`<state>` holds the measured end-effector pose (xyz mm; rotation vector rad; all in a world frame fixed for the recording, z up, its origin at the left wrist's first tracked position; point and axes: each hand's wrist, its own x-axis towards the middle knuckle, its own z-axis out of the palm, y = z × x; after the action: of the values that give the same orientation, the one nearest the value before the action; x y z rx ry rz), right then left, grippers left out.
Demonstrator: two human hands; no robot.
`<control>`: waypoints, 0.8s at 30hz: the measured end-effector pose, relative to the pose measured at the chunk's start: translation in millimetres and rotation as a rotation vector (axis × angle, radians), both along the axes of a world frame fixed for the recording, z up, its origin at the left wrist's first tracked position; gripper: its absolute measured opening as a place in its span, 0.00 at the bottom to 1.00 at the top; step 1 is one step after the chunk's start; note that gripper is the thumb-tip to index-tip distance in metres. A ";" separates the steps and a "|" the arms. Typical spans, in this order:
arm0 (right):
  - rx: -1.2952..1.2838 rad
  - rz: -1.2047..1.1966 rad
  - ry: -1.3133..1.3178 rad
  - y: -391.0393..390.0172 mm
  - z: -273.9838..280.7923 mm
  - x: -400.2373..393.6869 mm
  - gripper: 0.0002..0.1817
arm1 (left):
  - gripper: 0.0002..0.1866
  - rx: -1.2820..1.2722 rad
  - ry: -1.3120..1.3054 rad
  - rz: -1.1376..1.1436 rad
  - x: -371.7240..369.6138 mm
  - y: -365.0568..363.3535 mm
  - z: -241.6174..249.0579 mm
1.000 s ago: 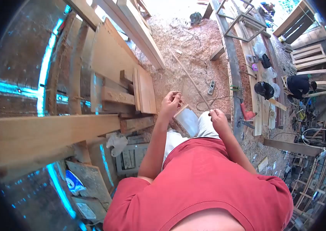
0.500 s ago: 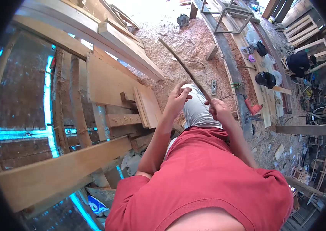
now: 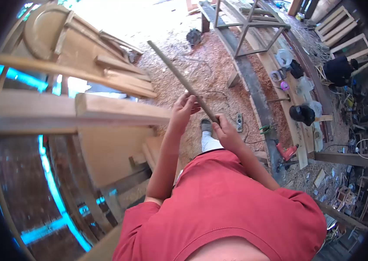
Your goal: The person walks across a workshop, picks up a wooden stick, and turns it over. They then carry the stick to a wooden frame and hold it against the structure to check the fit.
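Observation:
A long, thin wooden stick [image 3: 173, 68] slants up and to the left in front of me. My right hand [image 3: 228, 132] is closed around its near end. Farther up the stick, my left hand [image 3: 184, 111] has its fingers curled against the stick, partly hidden by it. The far end of the stick hangs free over the floor. Below my hands, my shoe [image 3: 206, 125] stands near a power strip [image 3: 239, 122] on the floor.
Long timbers [image 3: 114, 106] and a plywood panel [image 3: 110, 152] are on the left. A bench [image 3: 253, 82] on the right carries a wooden frame [image 3: 240, 39] and a red power tool [image 3: 287, 151]. A dark-clothed person [image 3: 339, 71] is beyond it. Shavings [image 3: 184, 71] cover the floor.
My left hand has come onto the stick from beside it. Both hands and the stick have shifted left in view, and the camera view has turned, showing more of the left side.

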<state>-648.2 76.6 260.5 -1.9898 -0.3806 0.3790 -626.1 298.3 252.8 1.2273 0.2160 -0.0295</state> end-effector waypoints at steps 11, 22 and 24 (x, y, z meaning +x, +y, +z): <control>-0.161 -0.182 -0.205 -33.3 3.7 162.3 0.23 | 0.07 0.069 -0.004 -0.164 197.4 -51.2 -0.2; -0.021 -0.739 -0.088 -64.1 9.0 254.3 0.18 | 0.17 0.124 -0.127 -0.696 347.6 -103.4 7.9; 0.006 -0.804 -0.059 -62.0 9.2 283.3 0.18 | 0.16 0.155 -0.165 -0.723 385.1 -103.8 5.8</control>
<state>-365.0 14.6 269.7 -1.9704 0.3885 -0.1916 -241.0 194.5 258.6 1.4005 -0.3836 -0.5445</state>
